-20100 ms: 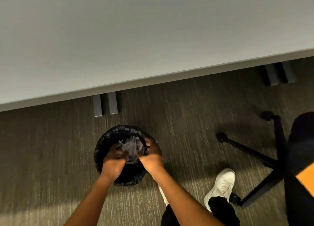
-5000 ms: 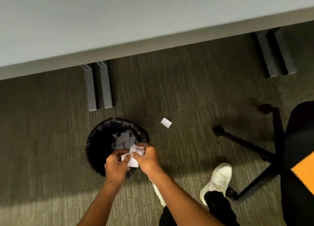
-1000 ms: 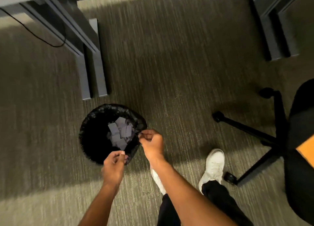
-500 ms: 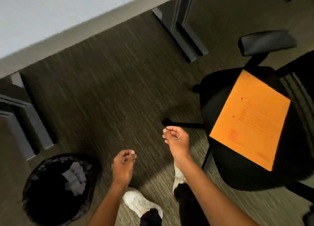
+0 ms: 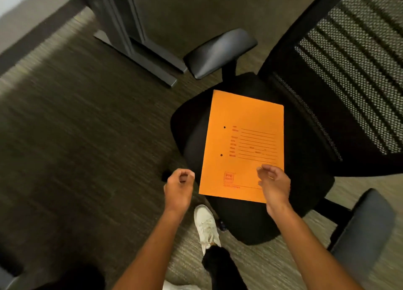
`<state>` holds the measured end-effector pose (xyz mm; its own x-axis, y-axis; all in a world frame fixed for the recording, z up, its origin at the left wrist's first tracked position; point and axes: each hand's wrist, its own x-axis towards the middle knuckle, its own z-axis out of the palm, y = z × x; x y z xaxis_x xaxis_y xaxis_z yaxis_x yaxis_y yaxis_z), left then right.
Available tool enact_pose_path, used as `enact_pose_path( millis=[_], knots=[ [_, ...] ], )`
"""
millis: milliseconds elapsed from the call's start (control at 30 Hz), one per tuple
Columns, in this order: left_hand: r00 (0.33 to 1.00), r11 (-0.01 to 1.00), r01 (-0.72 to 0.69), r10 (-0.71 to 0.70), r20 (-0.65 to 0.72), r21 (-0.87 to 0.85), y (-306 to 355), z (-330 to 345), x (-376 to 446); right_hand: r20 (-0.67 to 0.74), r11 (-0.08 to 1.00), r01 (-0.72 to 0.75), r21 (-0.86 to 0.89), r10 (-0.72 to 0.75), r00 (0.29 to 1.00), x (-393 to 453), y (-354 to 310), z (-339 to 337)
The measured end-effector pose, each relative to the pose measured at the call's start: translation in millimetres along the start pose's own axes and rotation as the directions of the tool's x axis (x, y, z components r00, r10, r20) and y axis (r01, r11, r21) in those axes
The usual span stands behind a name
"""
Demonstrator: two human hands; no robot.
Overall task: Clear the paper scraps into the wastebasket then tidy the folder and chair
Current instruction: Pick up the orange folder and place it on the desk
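Below, orange folder (image 5: pixel 242 146) flat on the black chair (image 5: pixel 246 220) seat, right hand (image 5: pixel 275 186) loosely curled, empty, over its near corner, left hand (image 5: pixel 179 188) half-clenched, empty, beside it

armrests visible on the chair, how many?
2. One armrest sits beyond the orange folder, near the desk leg. The other armrest is at lower right, partly cut off by the frame edge.

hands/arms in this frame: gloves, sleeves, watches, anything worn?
Nothing worn on either. The left hand and right hand are bare, no gloves, rings or watch visible, and both forearms are uncovered up to the frame edge, so no sleeves show. No markings or straps visible.
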<state>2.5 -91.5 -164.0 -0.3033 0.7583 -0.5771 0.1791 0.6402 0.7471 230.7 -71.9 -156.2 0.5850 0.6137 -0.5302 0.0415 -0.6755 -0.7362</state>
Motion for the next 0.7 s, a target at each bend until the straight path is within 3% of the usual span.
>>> enact_pose_path(
  millis=[133,367,533,700],
  knots=[
    [0.998,0.992,0.044,-0.049,0.032,0.122,6,32,10,-0.122,0.992,-0.084,-0.097,0.072,0.990,33,26,-31],
    [0.982,0.974,0.093,-0.124,0.144,0.209,2,57,17,-0.153,0.953,-0.068,-0.294,0.023,0.988,58,51,-50],
    [0.963,0.973,0.111,-0.156,0.222,0.203,5,53,17,-0.156,0.940,-0.131,-0.316,0.085,0.984,68,55,-51],
    [0.920,0.982,0.128,-0.170,0.352,0.141,27,33,2,-0.109,0.955,-0.227,-0.188,0.210,0.972,52,33,-57]
  ],
)
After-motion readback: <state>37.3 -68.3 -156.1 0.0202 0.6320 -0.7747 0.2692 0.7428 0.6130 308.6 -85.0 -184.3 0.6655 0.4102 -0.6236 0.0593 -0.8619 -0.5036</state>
